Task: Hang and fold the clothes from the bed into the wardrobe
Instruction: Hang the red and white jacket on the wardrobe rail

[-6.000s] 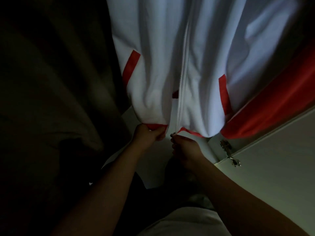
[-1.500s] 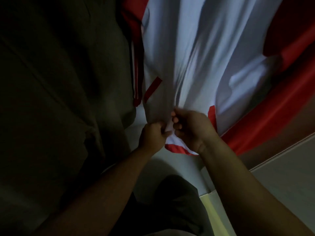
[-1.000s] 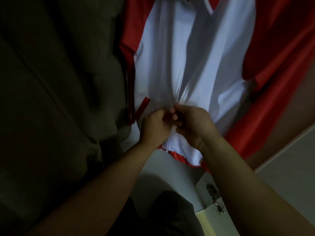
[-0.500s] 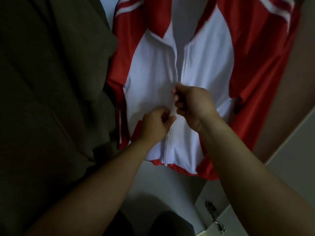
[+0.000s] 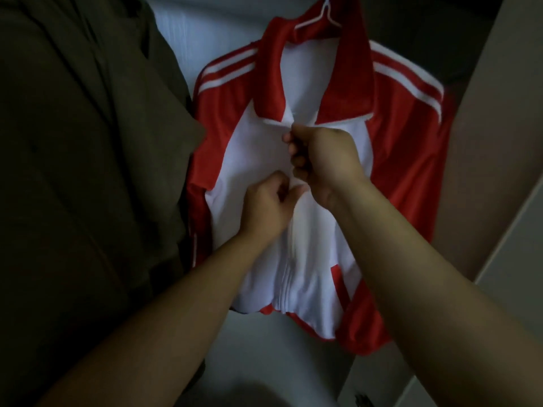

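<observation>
A red and white track jacket (image 5: 258,160) hangs on a white hanger (image 5: 321,17) inside the dim wardrobe. Its red collar is spread open at the top and its front zip is closed below my hands. My right hand (image 5: 321,160) pinches the zip just under the collar, fingers curled. Lower down, my left hand (image 5: 267,207) grips the white fabric beside the zip line. The zip pull itself is hidden by my fingers.
A dark olive garment (image 5: 88,157) hangs close on the left, touching the jacket's sleeve. The wardrobe's side panel (image 5: 493,142) stands on the right, with the open door and its hinge (image 5: 363,399) at the lower right. The pale back wall (image 5: 211,33) shows behind.
Both hands have travelled up the jacket from its hem to just below the collar, closing the zip. My view has tilted up, so the collar and hanger now show.
</observation>
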Available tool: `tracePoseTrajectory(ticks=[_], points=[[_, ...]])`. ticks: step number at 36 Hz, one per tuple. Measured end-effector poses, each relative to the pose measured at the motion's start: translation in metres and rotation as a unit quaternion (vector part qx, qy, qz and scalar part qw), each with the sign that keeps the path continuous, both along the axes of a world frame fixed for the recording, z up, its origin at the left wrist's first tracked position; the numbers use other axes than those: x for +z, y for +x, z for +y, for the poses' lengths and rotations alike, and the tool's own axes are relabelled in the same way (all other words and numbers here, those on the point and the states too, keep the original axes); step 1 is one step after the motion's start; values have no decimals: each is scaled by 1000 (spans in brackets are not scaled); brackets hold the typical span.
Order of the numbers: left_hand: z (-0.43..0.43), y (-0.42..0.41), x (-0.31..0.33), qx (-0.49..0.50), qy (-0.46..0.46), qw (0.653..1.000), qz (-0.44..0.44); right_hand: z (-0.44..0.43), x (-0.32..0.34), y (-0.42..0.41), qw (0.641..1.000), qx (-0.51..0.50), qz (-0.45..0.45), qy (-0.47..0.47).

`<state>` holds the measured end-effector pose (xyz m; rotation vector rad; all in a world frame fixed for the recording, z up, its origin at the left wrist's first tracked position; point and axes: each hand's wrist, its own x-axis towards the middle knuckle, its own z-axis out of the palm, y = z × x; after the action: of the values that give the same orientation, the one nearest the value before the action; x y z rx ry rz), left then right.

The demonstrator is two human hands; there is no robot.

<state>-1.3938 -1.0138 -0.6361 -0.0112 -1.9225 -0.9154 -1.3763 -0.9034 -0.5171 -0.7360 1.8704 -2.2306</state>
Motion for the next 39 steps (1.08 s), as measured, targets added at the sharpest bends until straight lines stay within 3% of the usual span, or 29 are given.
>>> tracePoseTrajectory(ticks=[4,10,14,18,20,23,27,30,35,39], points=[[-6,-1,9,11,-38,999,-37,-2,14,-3,999,-25,45,2],[0,-9,47,12,-16,999,26,-5,31,2,999,-13,39,-23],[-5,-13,42,52,-52,997,-24,2,61,3,996,-7,69,-54],[-8,-12,64,6,-25,1000,9,2,53,6,997,-5,73,12],[-11,-13,81,3,-57,998,6,2,50,8,997,9,80,12],[-27,-9,103,18,-64,998,13,9,60,2,988,-44,150,19],[-68,-6,149,48,110,990,76,31,87,-24,945,-198,258,37],[-78,-2,196,66,173,978,93,42,111,-49,900,-300,305,85],[-66,-9,254,55,132,988,-56,30,144,-72,838,-366,317,251],[-57,-21,267,-33,98,987,-123,10,152,-76,802,-347,331,355]])
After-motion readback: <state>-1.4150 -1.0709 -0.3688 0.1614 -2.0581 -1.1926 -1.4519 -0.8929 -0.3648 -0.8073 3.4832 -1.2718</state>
